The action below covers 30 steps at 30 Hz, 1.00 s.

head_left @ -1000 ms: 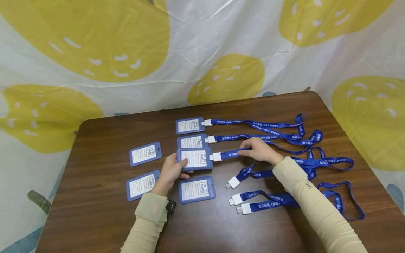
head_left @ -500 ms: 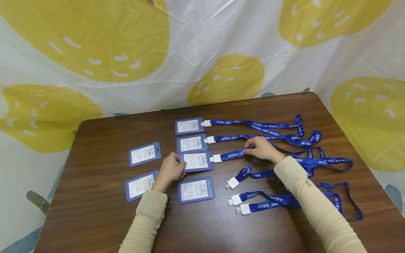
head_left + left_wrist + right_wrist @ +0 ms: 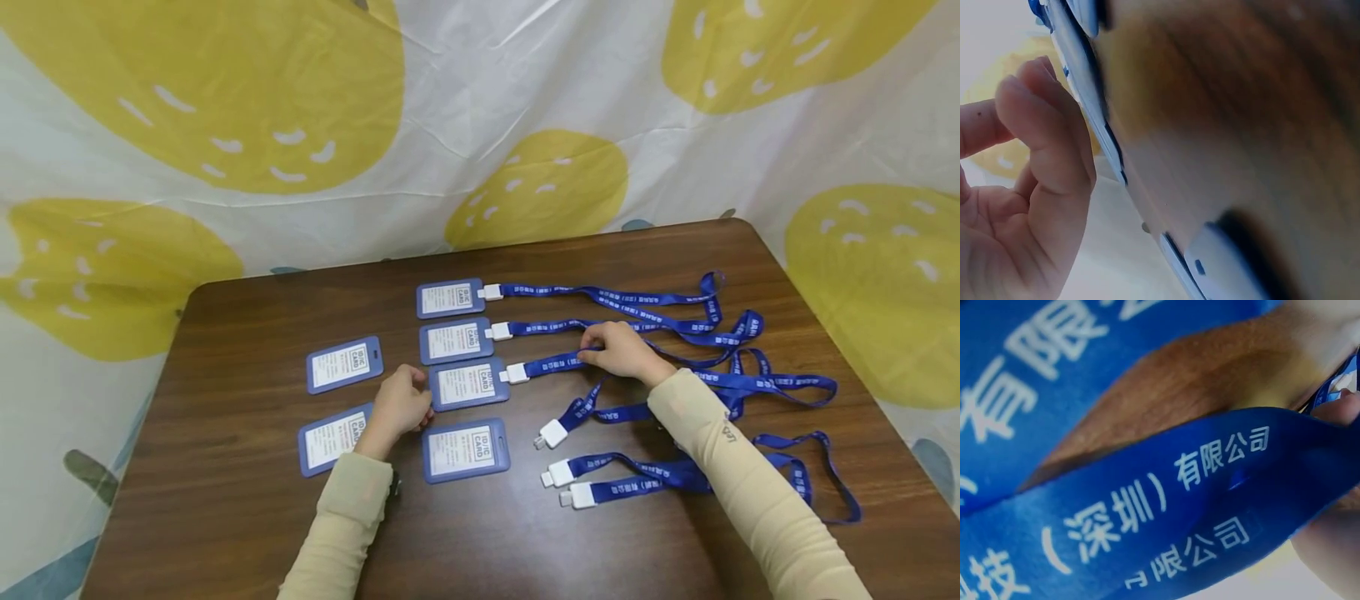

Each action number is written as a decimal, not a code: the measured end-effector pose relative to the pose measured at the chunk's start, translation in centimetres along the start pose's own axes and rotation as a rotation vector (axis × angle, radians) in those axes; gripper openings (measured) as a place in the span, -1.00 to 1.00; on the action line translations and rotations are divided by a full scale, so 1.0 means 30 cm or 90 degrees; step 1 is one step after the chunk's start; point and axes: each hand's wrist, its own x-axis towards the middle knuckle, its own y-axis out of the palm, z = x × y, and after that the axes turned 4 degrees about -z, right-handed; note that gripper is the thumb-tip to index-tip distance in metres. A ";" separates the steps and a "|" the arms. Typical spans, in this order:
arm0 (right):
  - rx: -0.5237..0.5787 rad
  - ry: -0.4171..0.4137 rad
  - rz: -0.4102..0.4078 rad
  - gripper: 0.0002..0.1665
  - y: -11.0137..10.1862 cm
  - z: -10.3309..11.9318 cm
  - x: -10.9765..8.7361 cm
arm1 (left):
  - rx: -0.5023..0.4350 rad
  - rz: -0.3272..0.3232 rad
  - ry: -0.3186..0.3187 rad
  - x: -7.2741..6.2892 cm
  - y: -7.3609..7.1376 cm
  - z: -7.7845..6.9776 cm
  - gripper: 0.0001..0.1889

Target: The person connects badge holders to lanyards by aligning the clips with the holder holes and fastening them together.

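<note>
A blue badge holder [image 3: 467,383] with a white ID card lies flat on the table, joined by a white clip [image 3: 516,373] to a blue lanyard [image 3: 553,365]. My right hand [image 3: 622,353] pinches that lanyard between thumb and fingers. In the right wrist view, the blue strap [image 3: 1166,487] with white lettering fills most of the picture. My left hand [image 3: 401,403] is just left of the badge holder, its fingers loosely bent. The left wrist view shows this hand [image 3: 1041,150] holding nothing, beside the table edge.
Two more badge holders, a far one [image 3: 450,298] and a nearer one [image 3: 454,340], are clipped to lanyards. Loose holders lie nearby, including one in front [image 3: 467,450] and one at left [image 3: 345,365]. Several unattached lanyards with white clips [image 3: 557,475] lie at right.
The badge holder has come down onto the table, and my left hand has let go of it, drawing slightly left. My right hand has slid a little right along the lanyard.
</note>
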 end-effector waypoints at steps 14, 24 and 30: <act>-0.058 -0.055 -0.053 -0.74 -0.004 0.074 -0.032 | 0.152 -0.068 0.144 -0.099 -0.020 -0.038 -0.72; -0.049 -0.152 -0.100 -0.77 0.020 0.148 -0.105 | 0.090 -0.136 0.387 -0.133 0.004 -0.028 -0.92; -0.096 -0.206 -0.099 -0.77 0.059 0.174 -0.163 | 0.156 -0.126 0.553 -0.156 0.008 -0.001 -0.93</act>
